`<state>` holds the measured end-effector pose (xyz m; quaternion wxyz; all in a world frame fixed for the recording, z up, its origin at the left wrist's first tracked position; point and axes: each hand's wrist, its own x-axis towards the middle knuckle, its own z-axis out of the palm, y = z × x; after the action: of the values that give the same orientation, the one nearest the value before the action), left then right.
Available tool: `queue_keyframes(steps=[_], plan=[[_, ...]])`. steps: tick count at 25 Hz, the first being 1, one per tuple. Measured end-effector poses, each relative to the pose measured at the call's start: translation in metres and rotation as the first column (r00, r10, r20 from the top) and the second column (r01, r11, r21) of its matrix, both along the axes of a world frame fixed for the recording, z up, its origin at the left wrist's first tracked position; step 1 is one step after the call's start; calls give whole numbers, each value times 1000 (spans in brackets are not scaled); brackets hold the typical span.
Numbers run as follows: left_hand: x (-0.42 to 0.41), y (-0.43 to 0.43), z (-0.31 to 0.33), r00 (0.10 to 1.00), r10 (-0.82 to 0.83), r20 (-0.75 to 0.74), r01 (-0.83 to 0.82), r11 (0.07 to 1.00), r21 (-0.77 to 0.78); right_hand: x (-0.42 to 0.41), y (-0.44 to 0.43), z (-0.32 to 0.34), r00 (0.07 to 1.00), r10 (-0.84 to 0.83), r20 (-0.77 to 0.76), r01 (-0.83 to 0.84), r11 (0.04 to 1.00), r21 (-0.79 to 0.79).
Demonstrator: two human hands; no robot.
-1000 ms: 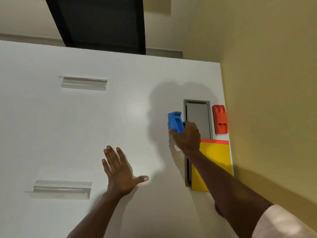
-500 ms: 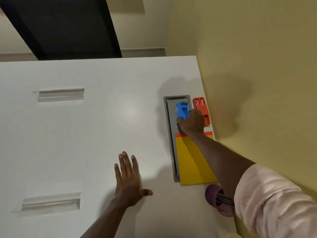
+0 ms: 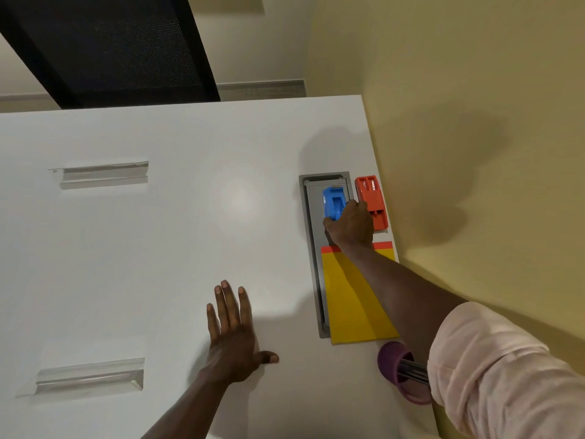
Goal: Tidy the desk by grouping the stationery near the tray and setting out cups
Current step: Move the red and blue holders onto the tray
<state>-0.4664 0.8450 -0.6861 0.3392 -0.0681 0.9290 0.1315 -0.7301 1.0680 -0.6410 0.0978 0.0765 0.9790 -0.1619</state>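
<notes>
My right hand (image 3: 349, 224) grips a blue stapler (image 3: 334, 201) and holds it on the far end of the grey tray (image 3: 311, 248) set in the desk's right side. An orange stapler (image 3: 372, 199) lies just right of the tray, beside the blue one. A yellow pad with an orange strip (image 3: 354, 299) covers the tray's near half, partly under my right forearm. My left hand (image 3: 234, 331) rests flat on the white desk (image 3: 158, 264), fingers spread. A purple cup (image 3: 402, 372) with metal rods in it stands at the near right, partly hidden by my sleeve.
Two clear acrylic holders (image 3: 103, 174) (image 3: 90, 375) lie on the desk's left side. A yellow wall (image 3: 474, 122) runs along the desk's right edge. A black mesh chair back (image 3: 110, 49) stands beyond the far edge.
My right hand has carried the blue stapler from left of the tray onto the tray's far end, next to the orange stapler. The left hand stayed flat on the desk.
</notes>
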Motion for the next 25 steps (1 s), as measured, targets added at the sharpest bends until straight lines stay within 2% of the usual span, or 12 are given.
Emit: queue_keyframes(steps=[6,13,21,25], plan=[[-1,4,5,999,-2,-40,1,1000,-26,1,-2,0,999,46,5,-47,998,42],[2,5,9,996,16,-93,-15,1000,17,13,5,11,999,31,10,-31,1000,1],[-3,12,37,995,24,-102,-29,998,-49,56,20,58,988,-61,-141,28,975,-221],[11,-1,50,985,-9,-170,20,998,58,104,35,101,975,-105,-198,32,939,-344]])
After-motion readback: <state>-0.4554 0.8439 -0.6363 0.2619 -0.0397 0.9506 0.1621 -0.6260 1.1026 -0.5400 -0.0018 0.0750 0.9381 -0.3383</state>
